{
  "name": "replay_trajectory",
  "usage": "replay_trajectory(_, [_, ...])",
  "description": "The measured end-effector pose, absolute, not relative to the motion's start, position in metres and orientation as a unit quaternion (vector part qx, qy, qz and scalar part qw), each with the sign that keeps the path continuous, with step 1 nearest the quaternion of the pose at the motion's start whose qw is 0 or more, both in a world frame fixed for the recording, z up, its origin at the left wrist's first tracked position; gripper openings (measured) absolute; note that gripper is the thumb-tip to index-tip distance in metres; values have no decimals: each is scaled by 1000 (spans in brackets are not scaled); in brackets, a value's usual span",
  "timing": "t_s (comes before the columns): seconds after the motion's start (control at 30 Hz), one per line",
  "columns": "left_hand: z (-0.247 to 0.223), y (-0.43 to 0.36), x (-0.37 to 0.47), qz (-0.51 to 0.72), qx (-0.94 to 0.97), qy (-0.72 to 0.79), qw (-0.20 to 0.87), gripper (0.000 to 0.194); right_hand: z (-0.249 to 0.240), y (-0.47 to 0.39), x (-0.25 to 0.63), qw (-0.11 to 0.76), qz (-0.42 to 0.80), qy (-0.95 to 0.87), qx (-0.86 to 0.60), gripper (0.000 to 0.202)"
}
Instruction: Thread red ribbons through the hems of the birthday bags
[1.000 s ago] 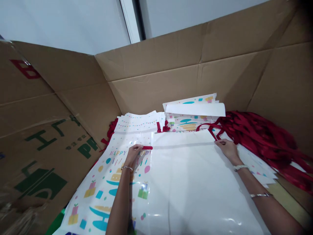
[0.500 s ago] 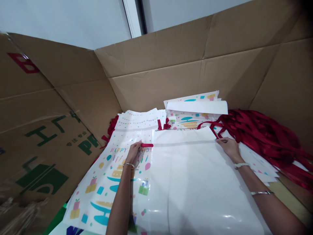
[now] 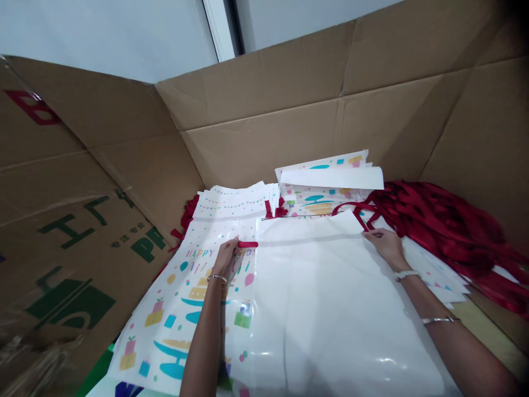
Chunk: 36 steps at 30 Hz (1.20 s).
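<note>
My left hand point(image 3: 226, 256) is closed in a pinch on a short red strip point(image 3: 248, 244), which lies across the boundary of the printed and plain white surfaces. Beneath that hand, a stack of birthday-printed sheets point(image 3: 171, 284) carries cakes, balloons and gifts. To the right, a glossy plain white sheet point(image 3: 330, 298) fills the middle. At its upper right edge my right hand point(image 3: 388, 246) pinches the sheet edge and a red ribbon point(image 3: 362, 222); the fingertips partly hide what is gripped. A thin dark wire point(image 3: 297, 216) runs along the sheet's top edge.
Tall cardboard walls point(image 3: 264, 127) stand behind and to the left. A heap of red ribbons point(image 3: 446, 231) lies at the right, over more printed sheets point(image 3: 438, 273). A curled white sheet point(image 3: 333, 178) rests at the back on printed ones.
The view has shifted very slightly. Both hands keep their places and grips, with the right hand moved only a trace to the left and up.
</note>
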State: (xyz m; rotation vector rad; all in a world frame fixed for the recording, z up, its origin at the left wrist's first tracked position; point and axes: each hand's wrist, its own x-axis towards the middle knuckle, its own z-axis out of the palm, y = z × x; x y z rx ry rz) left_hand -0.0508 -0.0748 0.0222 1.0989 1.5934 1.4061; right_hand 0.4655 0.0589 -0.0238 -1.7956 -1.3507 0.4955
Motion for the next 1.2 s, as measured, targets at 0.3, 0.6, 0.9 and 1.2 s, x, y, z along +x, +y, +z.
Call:
replay_trajectory(0.3, [13,-63,-64,538,443,638,326,49,-29,61,470,430,212,-553,-682,31])
replay_trajectory(0.6, [18,-65,-73,501,462,677,278,51,-53,76,488,463,255,-579,-621,34])
replay_trajectory(0.9, [10,-60,-102,448,467,729,224,52,-32,66,471,476,261,-576,-611,25])
replay_trajectory(1.2, [18,-61,-70,465,447,762,59,41,14,56,494,331,-27,-524,-784,26])
